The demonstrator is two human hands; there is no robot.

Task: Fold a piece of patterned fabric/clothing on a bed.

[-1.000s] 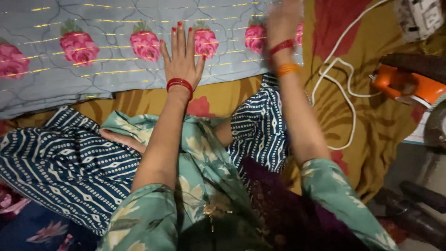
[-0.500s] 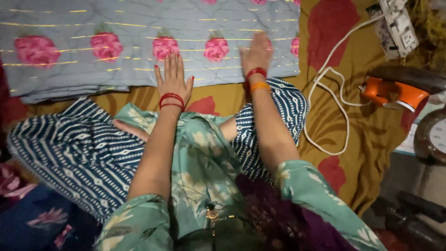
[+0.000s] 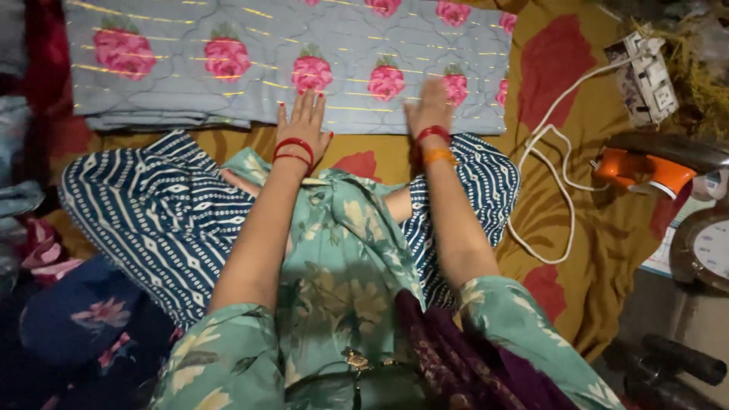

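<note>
- Since a second ago both hands have slid back toward the body along the folded grey cloth (image 3: 250, 76); the stroke now ends at its near edge, so this fold looks pressed flat.
- The left hand (image 3: 302, 125) lies open, fingers spread, palm down on that edge; the right hand (image 3: 431, 106) lies flat beside it, slightly blurred. Neither holds anything.
- The cloth is thin and quilted-looking, with pink flower motifs and gold thread lines, on a mustard sheet (image 3: 562, 175) with red blotches.
- An orange electric iron (image 3: 645, 168) with its white cord (image 3: 547, 197) sits well apart at the right.
</note>
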